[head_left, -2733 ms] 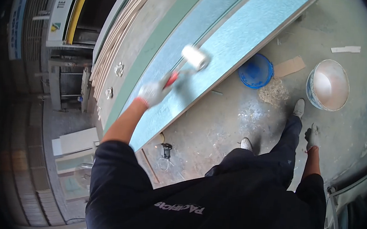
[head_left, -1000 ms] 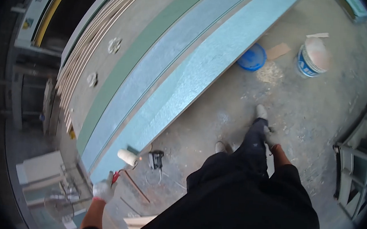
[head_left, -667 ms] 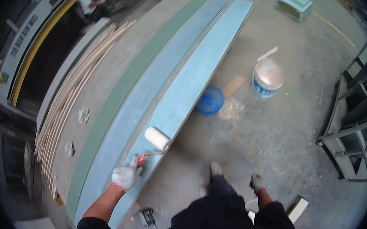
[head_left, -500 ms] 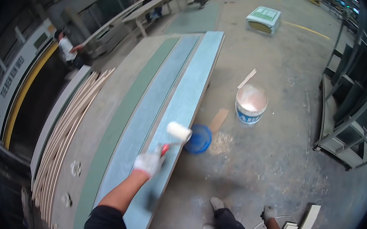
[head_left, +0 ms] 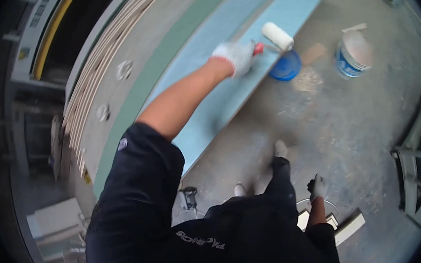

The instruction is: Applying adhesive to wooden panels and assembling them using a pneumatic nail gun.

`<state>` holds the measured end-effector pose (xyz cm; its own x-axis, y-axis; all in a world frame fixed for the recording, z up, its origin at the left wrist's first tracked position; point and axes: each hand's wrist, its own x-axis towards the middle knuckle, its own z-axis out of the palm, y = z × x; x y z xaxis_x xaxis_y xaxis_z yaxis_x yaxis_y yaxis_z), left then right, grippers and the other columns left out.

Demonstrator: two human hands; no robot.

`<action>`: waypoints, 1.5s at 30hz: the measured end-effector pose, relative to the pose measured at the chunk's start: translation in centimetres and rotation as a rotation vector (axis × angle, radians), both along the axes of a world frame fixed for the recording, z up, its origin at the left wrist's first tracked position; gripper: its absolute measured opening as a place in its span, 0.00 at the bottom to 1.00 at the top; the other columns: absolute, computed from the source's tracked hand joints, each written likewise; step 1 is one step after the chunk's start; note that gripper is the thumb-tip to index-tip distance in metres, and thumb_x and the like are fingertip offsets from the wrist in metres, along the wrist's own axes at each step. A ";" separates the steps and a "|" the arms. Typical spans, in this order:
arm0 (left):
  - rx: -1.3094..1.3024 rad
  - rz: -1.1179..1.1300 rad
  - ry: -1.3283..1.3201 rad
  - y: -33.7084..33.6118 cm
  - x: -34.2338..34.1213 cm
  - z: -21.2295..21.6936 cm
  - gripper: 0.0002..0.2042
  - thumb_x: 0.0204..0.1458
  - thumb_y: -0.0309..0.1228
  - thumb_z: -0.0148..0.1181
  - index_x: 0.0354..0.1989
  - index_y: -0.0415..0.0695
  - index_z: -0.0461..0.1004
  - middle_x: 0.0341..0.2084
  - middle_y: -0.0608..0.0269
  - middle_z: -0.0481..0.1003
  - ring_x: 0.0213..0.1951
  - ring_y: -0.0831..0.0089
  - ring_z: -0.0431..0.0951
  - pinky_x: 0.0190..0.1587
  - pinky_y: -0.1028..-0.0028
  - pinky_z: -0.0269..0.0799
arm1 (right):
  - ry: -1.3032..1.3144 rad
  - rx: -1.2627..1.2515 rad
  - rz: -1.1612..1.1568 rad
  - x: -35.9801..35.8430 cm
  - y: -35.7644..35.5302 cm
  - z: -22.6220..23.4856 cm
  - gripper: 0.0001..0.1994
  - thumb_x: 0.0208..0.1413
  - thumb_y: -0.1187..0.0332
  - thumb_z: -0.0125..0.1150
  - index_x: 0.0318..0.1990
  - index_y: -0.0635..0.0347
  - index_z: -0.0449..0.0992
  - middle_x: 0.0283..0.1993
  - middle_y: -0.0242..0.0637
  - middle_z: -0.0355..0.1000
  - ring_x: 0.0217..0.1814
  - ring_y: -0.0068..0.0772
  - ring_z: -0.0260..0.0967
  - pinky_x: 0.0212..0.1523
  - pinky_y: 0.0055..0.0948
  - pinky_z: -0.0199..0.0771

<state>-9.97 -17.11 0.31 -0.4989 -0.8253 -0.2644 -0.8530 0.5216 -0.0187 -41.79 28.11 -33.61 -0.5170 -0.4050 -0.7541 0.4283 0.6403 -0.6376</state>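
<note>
My left hand (head_left: 234, 57), in a white knit glove, grips the red handle (head_left: 258, 48) of a paint roller. The white, fluffy roller head (head_left: 277, 36) is over the light-blue panel (head_left: 223, 102), near its right edge; whether it touches the surface I cannot tell. Just below the roller, a blue bucket (head_left: 285, 66) stands on the floor against the panel's edge, partly hidden by it. My right hand (head_left: 318, 186), gloved too, hangs at the right with its fingers curled; I see nothing in it. White strips (head_left: 348, 228) lie near it on the floor.
A second blue panel (head_left: 232, 12) and a green panel (head_left: 179, 34) lie left of the light-blue one. Beyond them are stacked wooden strips (head_left: 110, 35). A white-and-blue paint bucket (head_left: 352, 56) stands on the floor ahead right. At far right is a metal rack (head_left: 415, 166).
The view has swung down toward my body, so the panels and buckets sit higher and farther right. My left hand and roller have moved forward relative to the blue bucket.
</note>
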 end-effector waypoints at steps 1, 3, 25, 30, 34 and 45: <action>-0.003 0.027 0.009 3.9 3.8 0.6 0.19 0.63 0.47 0.49 0.54 0.46 0.67 0.33 0.43 0.80 0.36 0.44 0.81 0.37 0.49 0.76 | -0.018 0.022 0.065 1.0 -0.4 -0.3 0.16 0.65 0.51 0.57 0.40 0.52 0.66 0.17 0.27 0.61 0.15 0.24 0.63 0.14 0.27 0.61; 0.082 0.153 -0.036 14.5 12.6 1.0 0.25 0.64 0.45 0.49 0.64 0.44 0.59 0.31 0.41 0.80 0.34 0.45 0.82 0.37 0.48 0.77 | -0.033 0.012 0.188 3.5 -0.2 -1.4 0.14 0.66 0.53 0.56 0.38 0.54 0.68 0.18 0.28 0.63 0.15 0.25 0.64 0.14 0.28 0.60; 0.211 0.349 -0.344 44.8 36.8 5.8 0.30 0.63 0.48 0.51 0.69 0.46 0.56 0.22 0.48 0.79 0.24 0.51 0.81 0.24 0.53 0.75 | -0.032 -0.004 0.385 17.6 10.3 -2.8 0.15 0.66 0.58 0.54 0.45 0.63 0.74 0.20 0.34 0.67 0.17 0.28 0.66 0.17 0.30 0.65; 0.113 0.120 -0.095 16.2 19.8 0.6 0.27 0.64 0.50 0.46 0.66 0.46 0.60 0.28 0.39 0.80 0.32 0.42 0.82 0.37 0.47 0.77 | 0.032 0.199 0.083 11.4 12.7 -1.5 0.13 0.66 0.56 0.54 0.46 0.56 0.71 0.19 0.30 0.63 0.14 0.28 0.61 0.15 0.29 0.62; -0.062 0.049 0.107 -1.8 6.7 0.6 0.23 0.61 0.48 0.46 0.50 0.44 0.78 0.47 0.42 0.79 0.51 0.47 0.80 0.54 0.54 0.75 | -0.014 0.117 -0.080 9.5 10.3 0.6 0.12 0.67 0.55 0.54 0.40 0.53 0.72 0.20 0.29 0.65 0.16 0.24 0.63 0.16 0.24 0.61; 0.057 0.101 -0.023 15.0 22.0 -1.5 0.26 0.62 0.46 0.52 0.65 0.47 0.64 0.38 0.40 0.80 0.43 0.45 0.81 0.47 0.51 0.76 | 0.013 0.083 0.066 17.4 10.2 -1.5 0.21 0.64 0.49 0.59 0.52 0.57 0.73 0.25 0.29 0.70 0.20 0.23 0.68 0.20 0.24 0.67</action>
<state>12.00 -2.13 -1.22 -0.4069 -0.8546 -0.3226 -0.9011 0.4334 -0.0117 -24.41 38.27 -35.06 -0.5009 -0.3749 -0.7801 0.3756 0.7179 -0.5862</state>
